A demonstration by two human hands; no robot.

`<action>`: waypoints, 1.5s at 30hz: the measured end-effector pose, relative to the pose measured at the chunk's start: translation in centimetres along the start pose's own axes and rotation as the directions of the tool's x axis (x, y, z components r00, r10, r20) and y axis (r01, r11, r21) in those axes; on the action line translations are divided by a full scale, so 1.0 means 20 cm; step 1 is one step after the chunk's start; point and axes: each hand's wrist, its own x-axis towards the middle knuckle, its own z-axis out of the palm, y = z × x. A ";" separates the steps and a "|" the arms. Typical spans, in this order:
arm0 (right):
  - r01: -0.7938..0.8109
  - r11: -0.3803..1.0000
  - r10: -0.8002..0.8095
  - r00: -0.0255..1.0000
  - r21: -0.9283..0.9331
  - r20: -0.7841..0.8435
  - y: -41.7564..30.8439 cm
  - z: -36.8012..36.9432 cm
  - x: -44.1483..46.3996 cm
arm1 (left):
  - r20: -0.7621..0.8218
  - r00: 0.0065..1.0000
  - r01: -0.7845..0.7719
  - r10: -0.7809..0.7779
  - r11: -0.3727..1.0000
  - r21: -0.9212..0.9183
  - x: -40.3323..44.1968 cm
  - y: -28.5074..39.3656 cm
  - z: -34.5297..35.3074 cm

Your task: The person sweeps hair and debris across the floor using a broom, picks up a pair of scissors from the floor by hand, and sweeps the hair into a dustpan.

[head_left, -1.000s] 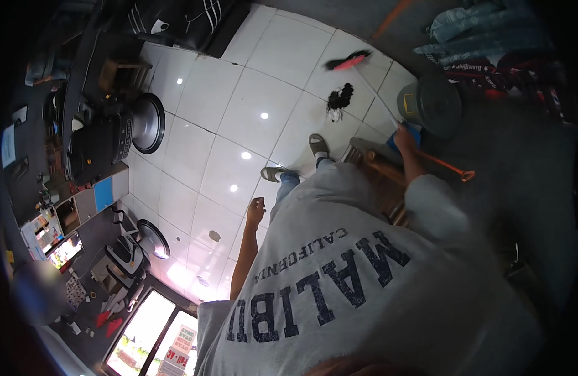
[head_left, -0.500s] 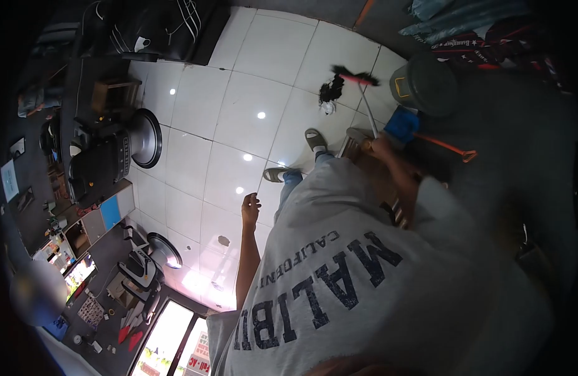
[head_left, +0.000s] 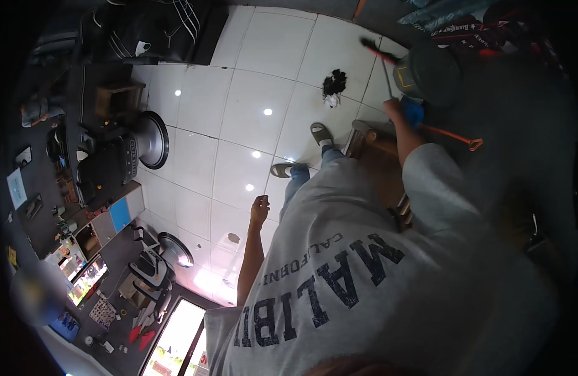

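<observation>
One hand (head_left: 394,110), the right, holds the broom (head_left: 386,72), apparently for reach beside the bin (head_left: 434,74); left hand (head_left: 259,210) half-curled, seemingly empty.

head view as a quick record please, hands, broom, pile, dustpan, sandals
right hand: gripping the handle of the broom
left hand: fingers loosely curled, nothing visible in it
broom: red head, dark bristles, beside the bin
pile: dark, white clump at its near end, on pale floor tiles
dustpan: blue, orange handle, near the bin
sandals: olive pair
</observation>
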 end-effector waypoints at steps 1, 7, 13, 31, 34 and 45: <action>0.026 0.998 -0.022 0.997 -0.060 0.070 0.00 0.07 0.01 | -0.026 1.000 -0.012 0.012 1.000 -0.006 0.02 0.02 -0.03; -0.118 0.944 0.038 0.966 0.307 0.256 -0.13 0.21 -0.77 | -0.158 0.985 0.027 -0.068 0.969 -0.247 0.02 0.22 -0.03; -0.578 0.406 0.186 0.810 0.708 0.556 -0.05 -0.06 -0.71 | -0.104 0.991 0.051 -0.087 0.951 -0.305 0.01 0.08 0.20; 0.302 0.910 -0.231 0.938 -0.283 0.258 -0.38 0.09 -0.84 | -0.181 0.971 0.080 -0.156 0.925 -0.371 -0.03 0.04 0.07; 0.458 0.868 -0.411 0.879 -0.190 0.242 -0.35 -0.07 -0.97 | -0.169 0.971 0.089 -0.171 0.909 -0.406 -0.04 0.07 0.14; 0.801 0.473 -0.548 0.594 -0.367 0.589 -0.84 0.42 -0.96 | -0.075 0.991 0.099 -0.115 0.977 -0.189 -0.04 -0.07 0.20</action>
